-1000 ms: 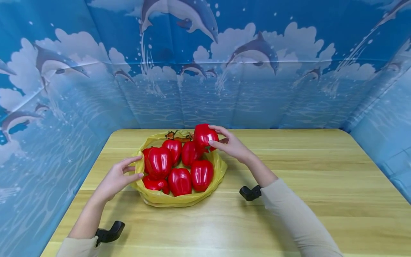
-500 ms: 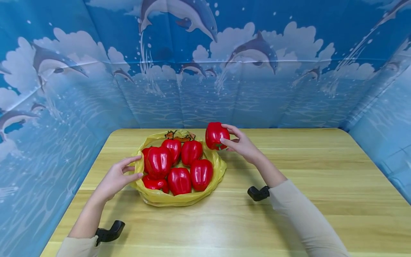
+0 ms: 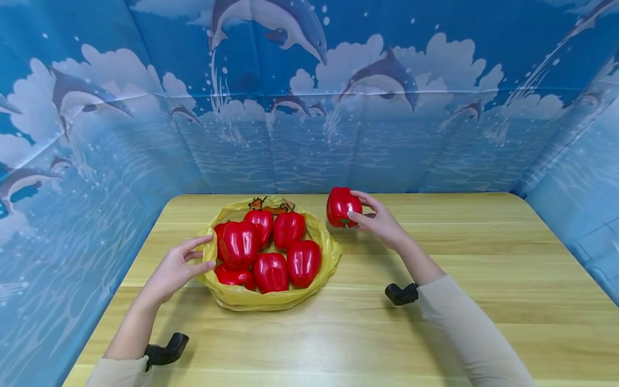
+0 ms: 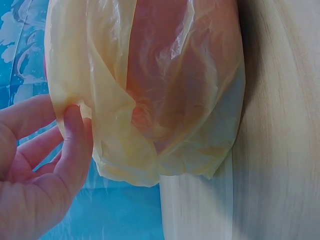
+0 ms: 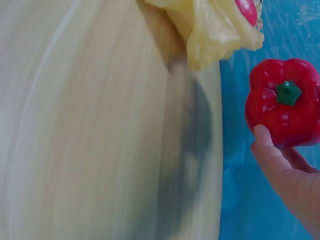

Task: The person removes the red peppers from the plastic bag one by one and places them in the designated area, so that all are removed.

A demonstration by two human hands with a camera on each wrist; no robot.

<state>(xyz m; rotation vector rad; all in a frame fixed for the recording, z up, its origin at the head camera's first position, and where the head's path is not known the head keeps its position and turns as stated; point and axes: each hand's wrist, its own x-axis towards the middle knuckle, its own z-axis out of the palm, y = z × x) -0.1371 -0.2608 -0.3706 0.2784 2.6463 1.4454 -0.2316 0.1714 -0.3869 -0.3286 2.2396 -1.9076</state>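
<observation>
A yellow plastic bag (image 3: 271, 304) with a rolled-down mouth stands left of the table's middle, holding several glossy red bell peppers (image 3: 271, 273). At its left edge my left hand (image 3: 176, 269) pinches the rim between thumb and fingers; the left wrist view shows the thin film of the bag (image 4: 190, 115) caught there. To the right of the bag, my right hand (image 3: 382, 223) grips one red bell pepper (image 3: 342, 206) by its side. Its green stem (image 5: 288, 93) faces the camera in the right wrist view, with the thumb pressed low on the pepper.
The wooden table (image 3: 459, 279) stretches to the right and front of the bag. Behind it hangs a blue curtain (image 3: 309, 145) printed with dolphins, which also runs along both sides. Each wrist carries a black camera mount (image 3: 402, 294).
My right hand has carried the bell pepper from over the bag's right back edge out to the right, past the rim. The left hand stays at the bag's rim.
</observation>
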